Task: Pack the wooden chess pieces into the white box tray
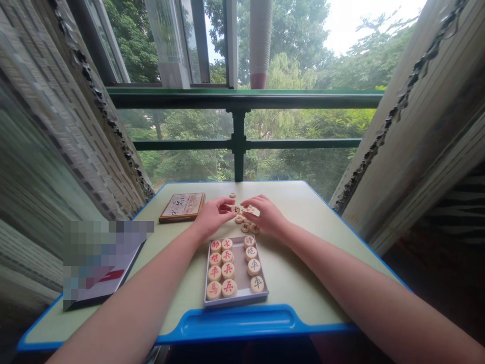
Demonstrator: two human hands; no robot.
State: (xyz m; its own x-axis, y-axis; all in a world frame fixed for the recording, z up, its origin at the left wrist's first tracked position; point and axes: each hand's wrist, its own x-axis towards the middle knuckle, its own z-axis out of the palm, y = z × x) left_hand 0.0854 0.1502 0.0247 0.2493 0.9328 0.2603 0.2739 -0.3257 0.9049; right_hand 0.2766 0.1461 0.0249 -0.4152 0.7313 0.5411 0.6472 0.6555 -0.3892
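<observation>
Beyond a shallow box [240, 263], my two hands come close together over a loose cluster of Chinese chess pieces [245, 227]. My left hand [216, 215] has thumb and fingers curled to the edge of one round wooden piece [235, 209], which sits at its fingertips. My right hand [267, 215] arches over the cluster from the other side, its fingers and thumb apart and close to pieces partly hidden by it. In the box, red-marked pieces [228, 269] fill two columns at the left. Dark-marked pieces [254, 266] form one column along the right wall.
A flat brown-edged box lid [182, 207] lies left of my hands. One more piece [232, 195] rests farther back. At the left edge is a partly blurred-out flat object [109, 273]. The pale table [303, 298] has a blue rim; a window railing [242, 101] stands behind.
</observation>
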